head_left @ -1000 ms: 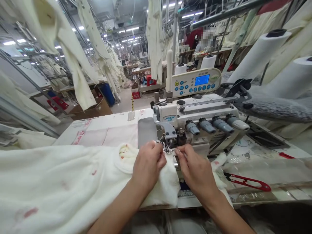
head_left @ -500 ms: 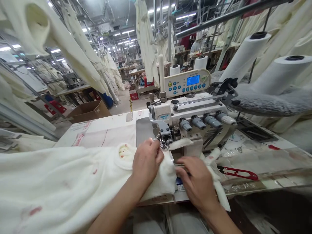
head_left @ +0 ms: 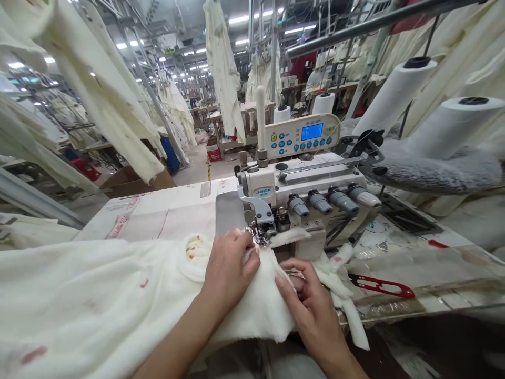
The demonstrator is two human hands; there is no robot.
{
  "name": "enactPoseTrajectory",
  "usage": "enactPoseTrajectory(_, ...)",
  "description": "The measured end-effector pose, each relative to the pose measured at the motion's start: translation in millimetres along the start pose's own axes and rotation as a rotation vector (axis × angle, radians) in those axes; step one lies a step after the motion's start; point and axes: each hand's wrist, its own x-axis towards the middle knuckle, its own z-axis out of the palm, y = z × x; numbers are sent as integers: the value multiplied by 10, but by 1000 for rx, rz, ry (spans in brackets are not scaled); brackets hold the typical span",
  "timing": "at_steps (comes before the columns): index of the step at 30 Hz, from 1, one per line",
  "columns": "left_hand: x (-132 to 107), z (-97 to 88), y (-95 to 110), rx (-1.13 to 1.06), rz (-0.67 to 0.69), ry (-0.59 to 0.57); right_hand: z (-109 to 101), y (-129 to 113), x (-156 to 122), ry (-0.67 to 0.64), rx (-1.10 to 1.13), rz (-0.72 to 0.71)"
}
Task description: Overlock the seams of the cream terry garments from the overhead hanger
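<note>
A cream fleece garment (head_left: pixel 102 295) with small red marks lies across the table, its edge under the presser foot (head_left: pixel 261 235) of a white overlock sewing machine (head_left: pixel 303 195). My left hand (head_left: pixel 231 268) presses curled fingers onto the fabric just left of the foot. My right hand (head_left: pixel 305 300) pinches the fabric's front edge a little below and right of the foot. A narrow strip of trimmed fleece (head_left: pixel 347 295) hangs off the right side of the machine bed.
Red thread snips (head_left: pixel 381 287) lie on the table to the right. A control panel (head_left: pixel 302 136) with a blue screen stands behind the machine. White fabric rolls (head_left: pixel 453 123) sit at right. Cream garments hang from overhead rails (head_left: pixel 110 105). A cardboard box (head_left: pixel 134 181) stands beyond the table.
My right hand has drawn back from the presser foot toward me and taken hold of the fabric's front edge. My left hand has stayed at the foot. A fleece strip now shows past the foot.
</note>
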Motion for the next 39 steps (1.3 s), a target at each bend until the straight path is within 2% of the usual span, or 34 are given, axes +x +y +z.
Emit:
enactPoseTrajectory(3,29,38,-16,-8,1,4,-50,-37,44,-46,-124,-171)
enactPoseTrajectory(5,54,46,-27,-5,8,21,-87,-70,89,-115,-179,-221)
enactPoseTrajectory(8,81,25,-41,-10,9,24,-118,-101,138,-148,-160,-104)
enactPoseTrajectory(13,111,-1,-77,-38,5,1,-90,-67,168,-160,64,113)
enactPoseTrajectory(20,257,14,-138,25,-2,48,5,-118,224,-156,411,206)
enactPoseTrajectory(22,115,7,-98,88,62,126,12,-122,180,-154,492,192)
enactPoseTrajectory(24,-161,33,-43,92,197,217,2,-110,99,-164,545,187)
enactPoseTrajectory(27,-623,161,-1,50,402,285,-23,-78,-40,-218,612,200)
enactPoseTrajectory(29,-802,259,-10,96,449,332,-30,-62,-108,-242,626,185)
enactPoseTrajectory(32,-819,318,-14,120,450,379,-34,-51,-164,-237,605,142)
enactPoseTrajectory(36,-723,262,73,51,441,466,-49,-71,-199,-247,586,131)
enactPoseTrajectory(39,-755,257,106,82,482,481,-64,-125,-219,-254,585,147)
